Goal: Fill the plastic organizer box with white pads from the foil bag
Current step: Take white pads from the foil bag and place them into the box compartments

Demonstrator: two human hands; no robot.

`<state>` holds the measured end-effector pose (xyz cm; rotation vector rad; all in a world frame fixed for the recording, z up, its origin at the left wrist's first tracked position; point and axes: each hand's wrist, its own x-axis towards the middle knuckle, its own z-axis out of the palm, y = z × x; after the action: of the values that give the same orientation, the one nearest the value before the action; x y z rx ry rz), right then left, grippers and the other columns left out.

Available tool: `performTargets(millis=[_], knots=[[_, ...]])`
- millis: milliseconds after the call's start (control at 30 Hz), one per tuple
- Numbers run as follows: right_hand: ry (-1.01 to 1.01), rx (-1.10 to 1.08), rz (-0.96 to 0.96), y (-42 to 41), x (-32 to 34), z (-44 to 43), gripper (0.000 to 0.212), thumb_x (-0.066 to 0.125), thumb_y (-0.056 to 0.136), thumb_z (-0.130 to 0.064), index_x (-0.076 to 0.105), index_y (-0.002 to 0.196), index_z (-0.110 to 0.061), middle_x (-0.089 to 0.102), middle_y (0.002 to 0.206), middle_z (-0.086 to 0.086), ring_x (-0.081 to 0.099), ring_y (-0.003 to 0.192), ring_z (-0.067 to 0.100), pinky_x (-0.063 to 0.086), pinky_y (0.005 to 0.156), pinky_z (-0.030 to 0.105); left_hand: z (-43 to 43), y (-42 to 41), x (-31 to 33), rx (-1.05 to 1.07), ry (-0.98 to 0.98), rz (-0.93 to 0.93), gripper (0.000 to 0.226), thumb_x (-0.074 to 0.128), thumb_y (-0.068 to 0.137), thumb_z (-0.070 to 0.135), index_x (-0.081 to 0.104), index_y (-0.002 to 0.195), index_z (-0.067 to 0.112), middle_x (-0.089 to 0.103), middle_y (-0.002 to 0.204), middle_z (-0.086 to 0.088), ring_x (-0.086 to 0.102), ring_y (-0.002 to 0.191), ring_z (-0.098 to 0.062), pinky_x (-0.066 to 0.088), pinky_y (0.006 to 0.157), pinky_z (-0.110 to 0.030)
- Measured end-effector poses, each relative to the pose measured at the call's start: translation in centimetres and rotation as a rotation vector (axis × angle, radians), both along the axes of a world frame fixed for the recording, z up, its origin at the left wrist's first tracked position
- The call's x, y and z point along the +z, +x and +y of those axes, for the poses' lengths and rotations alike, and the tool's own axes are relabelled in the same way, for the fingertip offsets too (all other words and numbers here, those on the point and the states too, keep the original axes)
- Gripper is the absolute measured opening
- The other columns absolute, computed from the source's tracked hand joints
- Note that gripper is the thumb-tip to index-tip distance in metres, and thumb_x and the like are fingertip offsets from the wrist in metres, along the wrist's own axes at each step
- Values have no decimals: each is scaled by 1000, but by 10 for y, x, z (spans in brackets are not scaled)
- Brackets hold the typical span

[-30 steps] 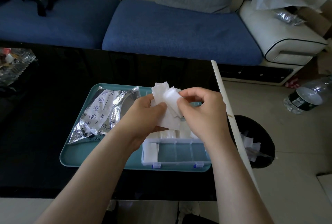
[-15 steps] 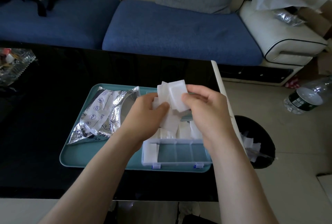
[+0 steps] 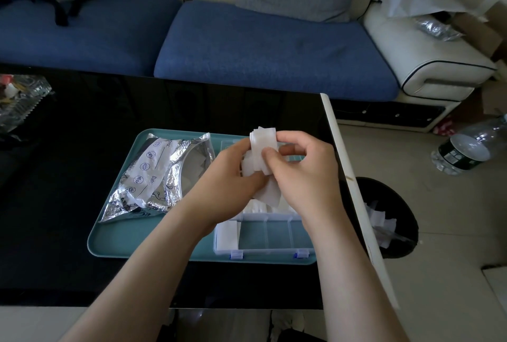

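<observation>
Nearest the viewer, a clear plastic organizer box (image 3: 269, 252) is sitting at the near right of a teal tray (image 3: 115, 242) on a black bench (image 3: 55, 231). In its near row, the left compartment is holding white pads (image 3: 226, 234), and the three compartments beside it are showing bare. More pads are lying in the row behind, partly hidden by the hands.

Just above the box's middle and far rows, two bare hands are working a bundle (image 3: 263, 139) of pads. The left grip (image 3: 230, 174) is clasping the bundle's lower part from the left. The right grip (image 3: 301, 174) is pinching it from the right, with the thumb lying across its front. A looser pad is hanging out below.

The person appears to be squaring the bundle before seating it. Doing this well likely means pinching firmly, since soft sheets slip and fan, and tucking the hanging pad back in. The edges should be flush before the bundle is lowered into a bare compartment, clear of the dividers.

To the left, the foil bag (image 3: 153, 174) is lying crumpled on the tray, its open mouth facing the box. Beyond the bench, a blue sofa (image 3: 260, 47) is filling the background.

Compared with a second ago, the pads are no longer fanning out in loose corners but are stacking into a tighter bundle. The hands are staying over the same part of the box, and the box's visible contents are looking unchanged.
</observation>
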<state>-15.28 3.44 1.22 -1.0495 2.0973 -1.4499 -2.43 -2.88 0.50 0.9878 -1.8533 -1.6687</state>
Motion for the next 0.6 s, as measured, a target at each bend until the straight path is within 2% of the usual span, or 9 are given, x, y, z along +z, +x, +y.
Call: performTargets(millis=[67,167,300,400,467,600], knots=[[-23,-22,46,0,-1,0,20,83,88,-21,79,106,-27,74,94,-14,70,90,1,61,77,24,-1,0,-1,33,-30,-1,39,63,100,4,67,130,28,79,108,4,76,101,-16,63,92,-47],[-36,-47,34,-1,-2,-2,13,83,86,-18,79,97,-23,77,86,-12,72,79,-1,63,75,26,-5,1,-5,93,-25,-21,34,64,99,5,70,124,27,79,101,4,77,95,-17,64,89,-47],[-48,-94,-201,-3,0,-1,15,79,90,-16,75,100,-26,79,88,-7,76,81,5,63,74,32,-7,1,-6,121,70,-18,40,58,96,-4,71,122,24,80,100,0,78,94,-20,65,85,-42],[-128,-162,-401,-7,9,1,28,72,92,-9,72,114,-26,80,89,-9,75,78,2,56,64,18,-8,2,-7,181,155,24,40,56,95,-6,71,117,24,81,99,0,79,93,-22,66,85,-43],[-145,-185,-442,-12,15,3,29,69,92,-7,74,112,-27,77,82,-11,70,72,2,50,57,14,-10,2,-8,233,213,69,40,55,96,-7,71,113,25,81,101,-1,78,95,-25,66,83,-44],[-84,-181,-546,-12,16,3,20,69,88,-10,73,105,-21,73,97,3,65,85,17,52,68,29,-14,2,-10,294,315,153,36,54,101,-3,67,127,19,76,117,-7,76,105,-28,64,90,-51]])
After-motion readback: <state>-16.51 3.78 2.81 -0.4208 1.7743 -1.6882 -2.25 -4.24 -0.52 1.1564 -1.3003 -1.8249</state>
